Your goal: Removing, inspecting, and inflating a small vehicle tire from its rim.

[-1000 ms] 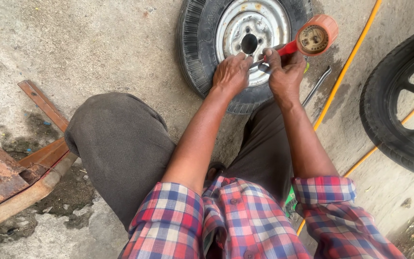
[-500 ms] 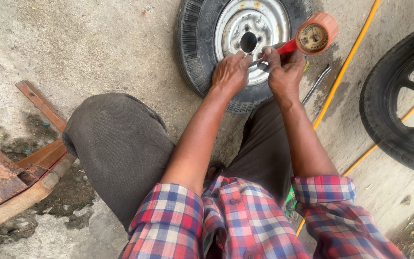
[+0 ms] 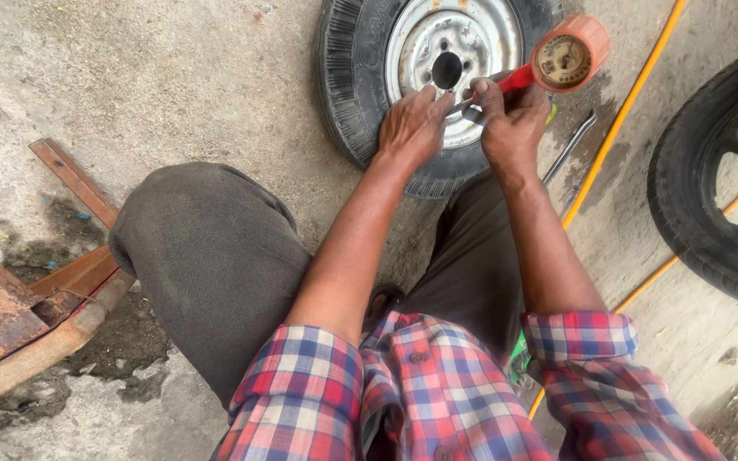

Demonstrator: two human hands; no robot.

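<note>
From the head view I look straight down on a small wheel [image 3: 437,81] lying flat on the concrete ground [image 3: 172,85], its black tyre around a silver steel rim. My left hand [image 3: 410,128] rests on the near side of the rim, palm down, fingers together and curled toward the middle of the rim; I cannot tell whether they pinch anything beneath. My right hand [image 3: 512,124] sits just beside it, fingers clamped around the red handle of a pressure gauge [image 3: 561,61], whose round dial in an orange housing points up past the rim's right edge. A thin metal stem runs from the gauge toward the gap between my two hands, where it meets the rim.

A metal bar [image 3: 570,147] lies on the ground just right of the tyre, and a yellow hose [image 3: 621,111] crosses the ground diagonally beyond it. A larger black tyre [image 3: 694,205] fills the right edge. At the left lies a rusty wooden frame [image 3: 27,299]. My grey-trousered knee [image 3: 207,256] and checked shirt sleeves fill the foreground.
</note>
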